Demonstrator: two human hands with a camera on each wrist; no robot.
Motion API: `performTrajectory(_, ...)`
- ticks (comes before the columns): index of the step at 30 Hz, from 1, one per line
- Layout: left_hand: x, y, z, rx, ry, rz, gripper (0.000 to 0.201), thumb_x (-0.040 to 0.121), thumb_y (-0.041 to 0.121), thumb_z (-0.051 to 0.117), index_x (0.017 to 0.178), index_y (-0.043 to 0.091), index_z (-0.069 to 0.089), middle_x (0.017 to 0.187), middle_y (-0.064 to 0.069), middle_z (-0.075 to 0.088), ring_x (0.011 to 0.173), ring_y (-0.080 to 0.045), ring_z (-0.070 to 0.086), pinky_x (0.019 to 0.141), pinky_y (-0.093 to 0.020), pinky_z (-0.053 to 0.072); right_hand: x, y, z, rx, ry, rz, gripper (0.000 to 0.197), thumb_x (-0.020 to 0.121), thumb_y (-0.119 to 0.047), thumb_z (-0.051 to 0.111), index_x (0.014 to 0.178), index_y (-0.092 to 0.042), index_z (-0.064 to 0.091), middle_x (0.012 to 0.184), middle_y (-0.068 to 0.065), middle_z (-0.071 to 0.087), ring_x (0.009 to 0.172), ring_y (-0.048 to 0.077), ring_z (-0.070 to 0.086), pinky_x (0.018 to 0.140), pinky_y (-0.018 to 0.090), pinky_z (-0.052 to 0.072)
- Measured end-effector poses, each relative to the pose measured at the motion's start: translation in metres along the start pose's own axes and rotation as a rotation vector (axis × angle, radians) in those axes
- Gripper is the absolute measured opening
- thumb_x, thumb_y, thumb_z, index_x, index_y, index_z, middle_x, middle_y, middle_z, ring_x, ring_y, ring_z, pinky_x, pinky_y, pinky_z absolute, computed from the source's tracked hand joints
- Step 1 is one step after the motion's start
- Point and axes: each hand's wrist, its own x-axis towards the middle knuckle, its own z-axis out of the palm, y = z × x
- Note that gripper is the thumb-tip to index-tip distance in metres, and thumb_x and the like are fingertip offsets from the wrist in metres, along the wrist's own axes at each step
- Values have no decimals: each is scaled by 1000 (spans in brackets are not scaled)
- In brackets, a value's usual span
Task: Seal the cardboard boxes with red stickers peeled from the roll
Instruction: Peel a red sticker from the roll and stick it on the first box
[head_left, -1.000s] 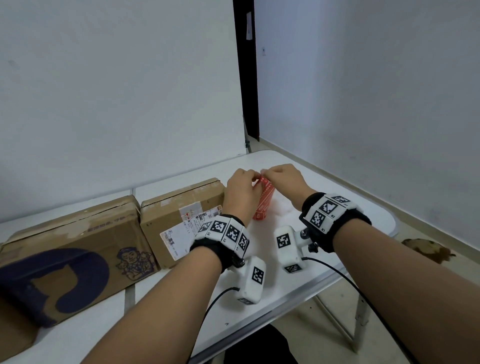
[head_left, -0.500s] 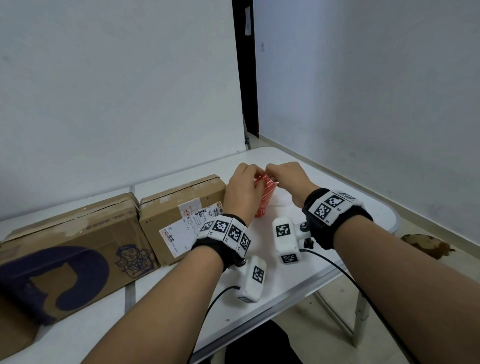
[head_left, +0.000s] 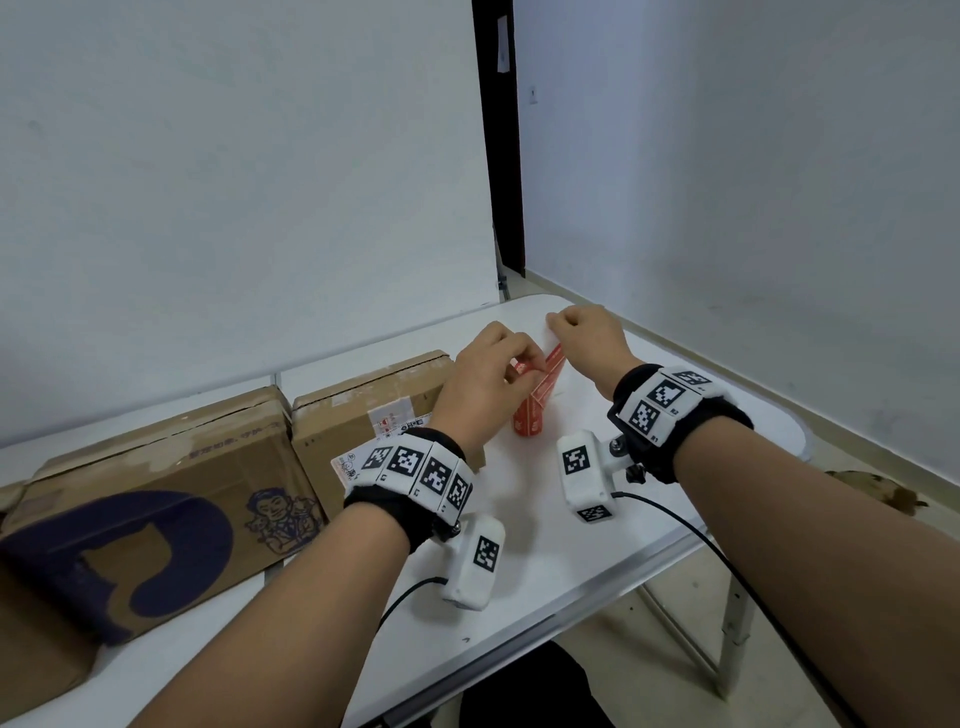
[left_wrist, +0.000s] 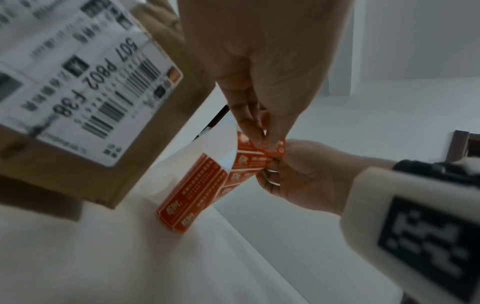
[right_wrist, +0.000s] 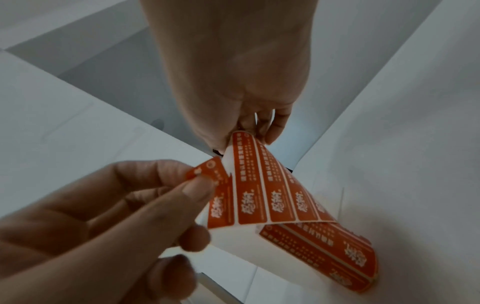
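Peeling one red sticker (right_wrist: 207, 170)

Our left hand (head_left: 483, 379) pinched its corner; our right hand (head_left: 587, 338) pinched the strip (right_wrist: 272, 185). We should pull slowly.

Two cardboard boxes (head_left: 208, 499) block the left — the surface (head_left: 571, 561) right of the sticker roll (head_left: 530, 415) is free to pass.

The right hand (head_left: 589, 340) has pulled the roll's (head_left: 529, 418) strip up and away.
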Motion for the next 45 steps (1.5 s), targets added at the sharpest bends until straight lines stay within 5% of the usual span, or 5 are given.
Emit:
performTrajectory(13,-32,11,-48,-331,-123,-166,5,80,16,74,80,19,69,87,-5,57,56,-7,58,55,-13,45,6,3,5,-289,126,-160,36,96,-26,42,69,-4,51,66,10,50,62,26,46,62,38,42)
performTrajectory(20,-28,4,-64,-607,30,-382,8,84,15,70,91,12,68,64,3,59,52,-7,54,55,-17,47,0,0,15,-307,12,-251,34,93,-33,51,77,-8,66,74,3,65,71,23,59,67,32,46)
performTrajectory(25,-20,5,-82,-890,153,-647,4,88,9,63,89,9,67,76,-6,67,48,-8,48,44,-14,42,-10,-28,24,-91,-6,-334,17,90,-25,61,98,-13,70,90,-5,64,79,9,59,73,21,45)
performTrajectory(29,-17,-3,-98,-786,238,-691,7,86,11,67,91,11,71,79,-1,67,54,-8,48,44,-16,42,-27,-53,37,271,-245,-307,12,89,-17,64,94,-8,71,82,2,69,70,8,61,62,15,50)
performTrajectory(45,-28,-14,-139,-583,316,-681,11,85,21,68,93,15,73,81,5,65,65,-8,53,57,-19,44,-34,-89,74,169,-398,-391,12,85,-22,69,88,-10,73,77,-2,69,65,2,59,59,10,47)
